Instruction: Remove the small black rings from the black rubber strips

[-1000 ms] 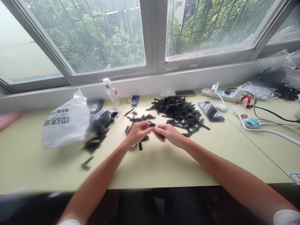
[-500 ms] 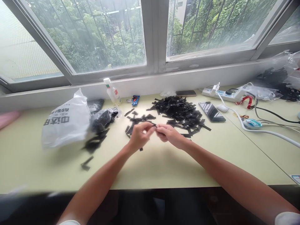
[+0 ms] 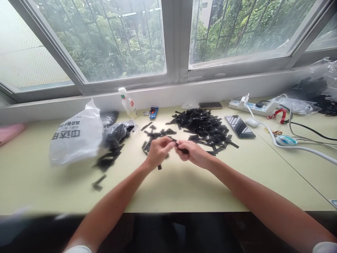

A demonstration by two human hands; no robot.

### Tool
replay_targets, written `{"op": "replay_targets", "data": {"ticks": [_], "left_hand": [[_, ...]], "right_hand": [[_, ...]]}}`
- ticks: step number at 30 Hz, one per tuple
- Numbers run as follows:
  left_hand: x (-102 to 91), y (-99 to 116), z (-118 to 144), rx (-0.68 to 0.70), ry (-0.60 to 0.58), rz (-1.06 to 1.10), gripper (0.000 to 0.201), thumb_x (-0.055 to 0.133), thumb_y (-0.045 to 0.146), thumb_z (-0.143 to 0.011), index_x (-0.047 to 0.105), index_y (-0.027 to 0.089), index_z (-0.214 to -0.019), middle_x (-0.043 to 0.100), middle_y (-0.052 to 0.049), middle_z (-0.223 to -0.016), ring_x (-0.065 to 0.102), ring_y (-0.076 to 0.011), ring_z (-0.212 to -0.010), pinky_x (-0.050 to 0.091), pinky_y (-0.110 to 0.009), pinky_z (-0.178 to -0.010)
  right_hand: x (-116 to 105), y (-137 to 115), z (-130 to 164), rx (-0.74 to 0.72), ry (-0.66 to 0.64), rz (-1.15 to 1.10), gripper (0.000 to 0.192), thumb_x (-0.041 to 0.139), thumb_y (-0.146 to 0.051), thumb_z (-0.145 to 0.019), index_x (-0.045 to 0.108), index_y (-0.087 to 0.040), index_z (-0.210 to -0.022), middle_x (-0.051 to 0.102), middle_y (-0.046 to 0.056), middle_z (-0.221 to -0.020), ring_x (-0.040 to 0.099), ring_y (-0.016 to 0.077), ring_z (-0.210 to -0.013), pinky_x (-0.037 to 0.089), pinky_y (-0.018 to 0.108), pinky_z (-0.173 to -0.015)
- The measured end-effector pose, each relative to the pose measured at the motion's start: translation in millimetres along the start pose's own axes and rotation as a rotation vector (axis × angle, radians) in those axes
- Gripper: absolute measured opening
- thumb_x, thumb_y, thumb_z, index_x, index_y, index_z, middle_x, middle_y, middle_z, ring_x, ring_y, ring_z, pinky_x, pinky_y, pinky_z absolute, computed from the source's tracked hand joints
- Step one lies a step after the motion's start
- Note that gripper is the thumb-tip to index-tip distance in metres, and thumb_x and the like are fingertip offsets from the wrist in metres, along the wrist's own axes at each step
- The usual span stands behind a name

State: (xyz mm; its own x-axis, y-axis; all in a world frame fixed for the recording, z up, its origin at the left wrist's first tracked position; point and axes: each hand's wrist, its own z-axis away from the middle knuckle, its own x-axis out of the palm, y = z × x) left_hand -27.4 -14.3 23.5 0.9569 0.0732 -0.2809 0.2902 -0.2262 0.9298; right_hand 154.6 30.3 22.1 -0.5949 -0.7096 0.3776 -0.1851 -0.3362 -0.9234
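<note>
Midway between the near and far edges of the desk (image 3: 189, 196), in the head view, the person's left hand (image 3: 157, 151) and right hand (image 3: 194, 154) meet, fingertips pinched narrowly on a black strip (image 3: 174, 140); dark material also shows within the right fist. Toward the far edge, right of centre, lies a large heap (image 3: 201, 123) of similar strips, with a smaller scatter (image 3: 159, 134) just beyond the left hand. Work on the held piece looks unfinished; which of the two piles is done and which is left cannot be told.
</note>
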Motion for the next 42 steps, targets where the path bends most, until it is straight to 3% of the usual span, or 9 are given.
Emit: {"op": "replay_targets", "data": {"ticks": [8,14,17,20,23,28,32,36,42], "left_hand": [[1.6,-4,-4,-0.118,-0.026,0.163,0.022,0.067,0.035,-0.084,0.062,0.017,-0.073,0.056,0.001,-0.061,0.050,-0.0103,-0.057,0.044,-0.024,-0.054],[1.7,0,-2,-0.094,-0.050,0.121,0.024,0.068,0.037,-0.084,0.062,0.017,-0.074,0.058,0.000,-0.062,0.051,-0.0108,-0.057,0.044,-0.024,-0.054],[0.9,-1,-3,-0.089,-0.051,0.144,0.024,0.067,0.038,-0.085,0.062,0.017,-0.075,0.058,0.000,-0.063,0.051,-0.0107,-0.058,0.044,-0.023,-0.054],[0.2,-2,-3,-0.071,-0.041,0.132,0.023,0.067,0.037,-0.086,0.063,0.017,-0.077,0.058,0.000,-0.063,0.051,-0.0106,-0.057,0.044,-0.023,-0.053],[0.8,-1,-1,0.032,-0.046,0.039,0.019,0.066,0.034,-0.087,0.065,0.016,-0.079,0.060,-0.001,-0.067,0.053,-0.0112,-0.060,0.044,-0.024,-0.054],[3.4,4,3,0.385,-0.042,-0.236,0.012,0.063,0.021,-0.088,0.066,0.017,-0.077,0.061,-0.001,-0.069,0.052,-0.0115,-0.064,0.045,-0.026,-0.062],[5.3,2,4,0.481,-0.037,-0.297,0.010,0.062,0.018,-0.088,0.066,0.018,-0.079,0.060,-0.001,-0.070,0.050,-0.0109,-0.061,0.043,-0.026,-0.059],[7.5,-1,4,0.408,-0.008,-0.303,0.012,0.063,0.020,-0.088,0.066,0.017,-0.077,0.060,-0.001,-0.069,0.050,-0.0112,-0.061,0.043,-0.026,-0.060],[5.8,-9,1,0.077,0.038,-0.115,0.022,0.063,0.037,-0.089,0.067,0.017,-0.081,0.065,-0.002,-0.072,0.056,-0.0135,-0.062,0.045,-0.025,-0.057]], "right_hand": [[-5,4,-1,0.049,0.037,-0.041,0.010,0.050,-0.025,-0.083,0.046,-0.019,-0.076,0.028,-0.005,-0.065,0.017,0.0095,-0.054,0.012,0.026,-0.051],[-3,4,-1,0.063,0.084,-0.004,0.031,0.049,-0.044,-0.091,0.045,-0.020,-0.071,0.019,-0.006,-0.062,0.013,0.0096,-0.052,0.010,0.026,-0.048],[-1,2,-1,0.022,0.047,0.014,0.030,0.056,-0.040,-0.090,0.043,-0.021,-0.071,0.022,-0.007,-0.061,0.014,0.0088,-0.052,0.010,0.025,-0.049],[0,1,0,0.016,0.016,-0.005,0.022,0.057,-0.031,-0.087,0.042,-0.020,-0.074,0.034,-0.005,-0.064,0.020,0.0080,-0.052,0.014,0.025,-0.050],[0,2,1,0.035,0.020,-0.008,0.015,0.055,-0.024,-0.083,0.043,-0.020,-0.075,0.040,-0.003,-0.066,0.025,0.0080,-0.053,0.015,0.025,-0.050],[-3,6,1,0.043,-0.007,0.031,0.010,0.049,-0.022,-0.081,0.045,-0.020,-0.072,0.037,-0.004,-0.062,0.024,0.0089,-0.052,0.014,0.026,-0.049],[-3,8,1,0.026,-0.004,0.100,0.008,0.045,-0.019,-0.079,0.044,-0.019,-0.071,0.033,-0.004,-0.062,0.021,0.0088,-0.053,0.013,0.027,-0.050],[0,9,0,0.026,0.034,0.139,0.010,0.046,-0.017,-0.078,0.040,-0.020,-0.071,0.026,-0.006,-0.062,0.017,0.0084,-0.053,0.012,0.027,-0.051],[-7,9,-5,0.009,0.100,0.157,0.013,0.050,-0.022,-0.081,0.042,-0.020,-0.072,0.037,-0.005,-0.065,0.021,0.0072,-0.052,0.015,0.026,-0.050]]}}
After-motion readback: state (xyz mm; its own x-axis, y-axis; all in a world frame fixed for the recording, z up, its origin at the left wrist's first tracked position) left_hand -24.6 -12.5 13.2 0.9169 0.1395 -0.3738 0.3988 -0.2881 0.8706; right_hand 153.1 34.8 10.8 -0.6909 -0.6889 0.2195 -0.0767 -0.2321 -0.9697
